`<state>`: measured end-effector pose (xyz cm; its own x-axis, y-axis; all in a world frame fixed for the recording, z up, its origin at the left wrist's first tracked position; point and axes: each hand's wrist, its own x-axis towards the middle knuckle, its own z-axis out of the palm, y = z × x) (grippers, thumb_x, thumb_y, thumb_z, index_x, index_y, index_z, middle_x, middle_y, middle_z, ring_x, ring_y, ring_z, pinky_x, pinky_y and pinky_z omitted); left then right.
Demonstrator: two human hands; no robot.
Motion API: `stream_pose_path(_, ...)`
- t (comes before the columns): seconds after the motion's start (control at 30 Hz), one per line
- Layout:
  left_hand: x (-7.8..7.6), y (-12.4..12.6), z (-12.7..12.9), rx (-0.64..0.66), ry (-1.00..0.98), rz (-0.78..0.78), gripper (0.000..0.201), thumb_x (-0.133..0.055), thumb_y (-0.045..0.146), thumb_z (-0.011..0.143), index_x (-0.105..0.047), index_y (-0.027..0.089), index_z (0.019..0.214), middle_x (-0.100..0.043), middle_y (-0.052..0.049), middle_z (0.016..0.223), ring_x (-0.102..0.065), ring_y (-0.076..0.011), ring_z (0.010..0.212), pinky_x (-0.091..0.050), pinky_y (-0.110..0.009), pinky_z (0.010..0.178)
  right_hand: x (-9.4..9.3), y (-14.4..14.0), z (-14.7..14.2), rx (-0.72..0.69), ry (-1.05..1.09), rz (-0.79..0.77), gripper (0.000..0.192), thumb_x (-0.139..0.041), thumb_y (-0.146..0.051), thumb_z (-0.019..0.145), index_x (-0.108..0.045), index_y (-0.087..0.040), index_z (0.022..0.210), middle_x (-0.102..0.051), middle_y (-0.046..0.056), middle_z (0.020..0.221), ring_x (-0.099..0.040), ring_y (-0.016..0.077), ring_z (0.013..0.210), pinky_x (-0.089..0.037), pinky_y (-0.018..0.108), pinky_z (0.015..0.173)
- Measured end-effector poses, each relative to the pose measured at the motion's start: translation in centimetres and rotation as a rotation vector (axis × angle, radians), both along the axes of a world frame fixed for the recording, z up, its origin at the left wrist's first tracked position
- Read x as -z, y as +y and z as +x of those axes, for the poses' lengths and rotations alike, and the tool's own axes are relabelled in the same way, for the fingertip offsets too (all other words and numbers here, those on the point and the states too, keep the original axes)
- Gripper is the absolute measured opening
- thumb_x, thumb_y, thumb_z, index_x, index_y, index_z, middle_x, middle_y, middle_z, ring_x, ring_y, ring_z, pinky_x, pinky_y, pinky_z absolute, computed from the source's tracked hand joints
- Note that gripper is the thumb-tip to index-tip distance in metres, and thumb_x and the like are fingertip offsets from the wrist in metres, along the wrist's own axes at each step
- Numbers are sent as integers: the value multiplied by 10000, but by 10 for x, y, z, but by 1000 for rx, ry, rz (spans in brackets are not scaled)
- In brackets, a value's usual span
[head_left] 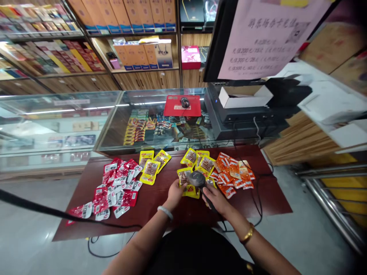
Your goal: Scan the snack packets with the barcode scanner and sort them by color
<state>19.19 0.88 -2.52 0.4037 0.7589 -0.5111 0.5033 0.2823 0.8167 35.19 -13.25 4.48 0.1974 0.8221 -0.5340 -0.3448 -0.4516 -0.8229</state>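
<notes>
My left hand (174, 194) holds a yellow snack packet (185, 183) just above the dark red table (160, 208). My right hand (215, 199) grips a black barcode scanner (198, 179), its head right over that packet. Three yellow packets (151, 163) lie to the left, several more yellow ones (200, 160) sit beyond the scanner. A heap of red-and-white packets (117, 185) covers the table's left part. Orange packets (233, 173) lie to the right of my hands.
A glass display counter (120, 122) stands behind the table, with a red mouse pad and mouse (182, 105) on top. A black monitor with a pink paper notice (266, 34) and a white box (243, 97) are at right. Cables (258, 198) run over the table. Shelves of boxed goods line the back wall.
</notes>
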Motion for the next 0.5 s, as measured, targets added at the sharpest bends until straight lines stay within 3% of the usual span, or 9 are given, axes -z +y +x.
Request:
stream_pose_path(0.2, 8, -12, 60, 116, -97, -144, 279, -726, 274, 760, -702, 155, 1011, -760, -58, 927, -706, -186, 798, -543, -265, 747, 1, -25, 17, 141, -29, -56, 565, -608, -779, 746, -495, -235, 847, -471, -86, 541, -369, 73, 387, -297, 206, 382)
stream_pose_path(0.3, 5, -17, 80, 260, -73, -84, 284, -684, 192, 778, -720, 173, 1059, -762, -58, 977, -709, -193, 879, -535, -276, 806, 2, -31, 23, 174, -37, -79, 576, -605, -795, 732, -476, -240, 819, -461, -85, 537, -358, 73, 385, -296, 213, 386)
stream_pose_path(0.4, 1, -7, 73, 264, 67, 137, 300, -711, 205, 775, -733, 179, 1074, -743, -100, 1087, -687, -218, 1005, -505, -309, 904, 3, -31, 24, 165, -35, -86, 575, -606, -794, 732, -462, -244, 811, -442, -91, 523, -347, 76, 378, -278, 218, 381)
stream_pose_path(0.5, -2, 21, 44, 161, 154, 296, 256, -677, 230, 824, -727, 172, 1068, -734, -114, 1103, -678, -205, 1007, -490, -316, 929, 4, -23, 18, 129, -32, -82, 550, -611, -769, 754, -470, -241, 822, -465, -81, 544, -366, 80, 392, -273, 220, 392)
